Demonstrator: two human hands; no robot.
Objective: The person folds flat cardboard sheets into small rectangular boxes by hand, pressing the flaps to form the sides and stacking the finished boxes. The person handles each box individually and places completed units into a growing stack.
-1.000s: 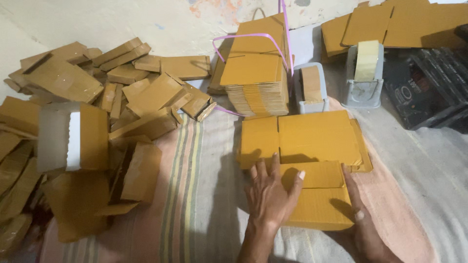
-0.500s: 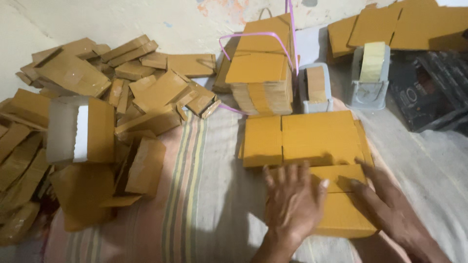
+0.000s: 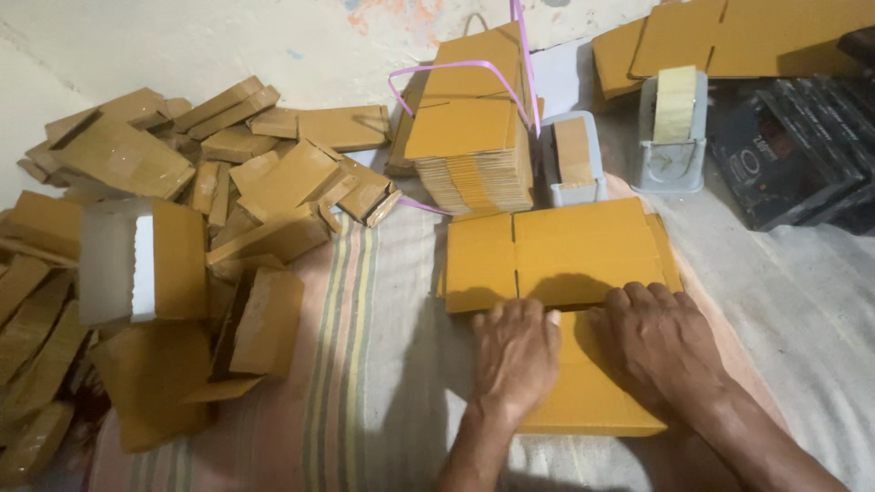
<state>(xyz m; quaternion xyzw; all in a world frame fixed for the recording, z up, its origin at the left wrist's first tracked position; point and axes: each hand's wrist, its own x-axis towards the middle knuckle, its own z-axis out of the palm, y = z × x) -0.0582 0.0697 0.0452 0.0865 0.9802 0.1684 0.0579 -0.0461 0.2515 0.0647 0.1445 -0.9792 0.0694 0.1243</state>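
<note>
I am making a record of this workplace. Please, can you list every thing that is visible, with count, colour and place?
flat cardboard blank: one, yellow-brown, centre, under both hands
stack of flat blanks: one, yellow-brown, tied with a pink strap, behind the blank
folded boxes: many, brown, heap at left
tape dispensers: two, grey, upper right
more flat blanks: several, yellow-brown, top right
black crate: one, far right
striped cloth: one, pale, underneath
left hand: flat on the blank
right hand: flat on the blank
</note>
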